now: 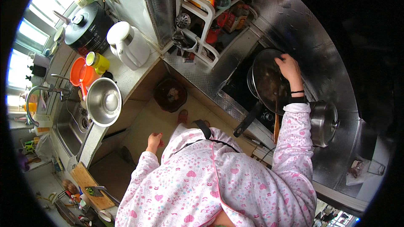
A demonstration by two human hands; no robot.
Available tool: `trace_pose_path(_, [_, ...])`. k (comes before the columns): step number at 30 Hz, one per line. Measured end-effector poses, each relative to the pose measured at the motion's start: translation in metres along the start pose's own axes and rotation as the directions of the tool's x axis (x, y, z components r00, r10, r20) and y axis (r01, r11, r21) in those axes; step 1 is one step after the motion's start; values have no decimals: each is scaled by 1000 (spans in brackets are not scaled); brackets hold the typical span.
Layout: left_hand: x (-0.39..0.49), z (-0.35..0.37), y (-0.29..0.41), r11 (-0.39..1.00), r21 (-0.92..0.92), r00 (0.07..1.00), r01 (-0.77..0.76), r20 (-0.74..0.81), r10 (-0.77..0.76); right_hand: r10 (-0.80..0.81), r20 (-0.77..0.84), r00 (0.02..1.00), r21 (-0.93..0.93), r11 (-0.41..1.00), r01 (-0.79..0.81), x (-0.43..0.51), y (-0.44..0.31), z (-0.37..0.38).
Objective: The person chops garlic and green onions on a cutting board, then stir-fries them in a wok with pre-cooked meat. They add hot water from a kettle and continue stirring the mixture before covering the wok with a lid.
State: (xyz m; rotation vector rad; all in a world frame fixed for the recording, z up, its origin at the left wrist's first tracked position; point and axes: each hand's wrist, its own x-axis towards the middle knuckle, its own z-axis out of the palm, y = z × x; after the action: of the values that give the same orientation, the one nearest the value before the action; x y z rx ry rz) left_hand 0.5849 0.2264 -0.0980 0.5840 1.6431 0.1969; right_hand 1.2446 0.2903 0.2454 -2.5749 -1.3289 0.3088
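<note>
My right hand (288, 68) is over the far right part of a dark wok (268, 75) on the stove, fingers bent downward. Whether something is pinched between those fingertips cannot be told. Brown, glossy contents lie in the wok, and its black handle (249, 118) points toward me. A wooden-handled utensil (276, 129) leans in the wok, its handle sticking out over the near rim beneath my right forearm. My left hand (154, 142) hangs at my side, away from the counters, with curled fingers and no object visible in it.
Right of the wok stands a lidded steel pot (323, 123). A white rack (202, 22) with seasonings rises behind the stove. On the left counter are a steel bowl (104, 101), a white jug (127, 45) and a cutting board (90, 184) with a cleaver (94, 190). A bin (170, 95) occupies the floor corner.
</note>
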Motion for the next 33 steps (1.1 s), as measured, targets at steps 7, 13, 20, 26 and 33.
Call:
trace_pose_path(7, [-2,-4,5,999,-41,1000,-8,4,8,-280,470,837,647,754,-111,-17,-151,21])
trace_pose_path(13, [0,-21,-2,999,-47,999,24,-26,-25,-681,413,605,795,594,126,-115,-249,4])
trace_pose_path(20, [28,-32,3,994,108,1000,-21,1,21,-795,242,556,723,530,443,-177,-289,-31])
trace_pose_path(26, [57,-15,55,978,188,990,-93,119,71,-778,-431,456,281,365,888,-232,-314,-70])
trace_pose_path(33, [60,32,137,958,144,951,-249,223,213,-847,-449,285,231,199,953,-226,-326,-95])
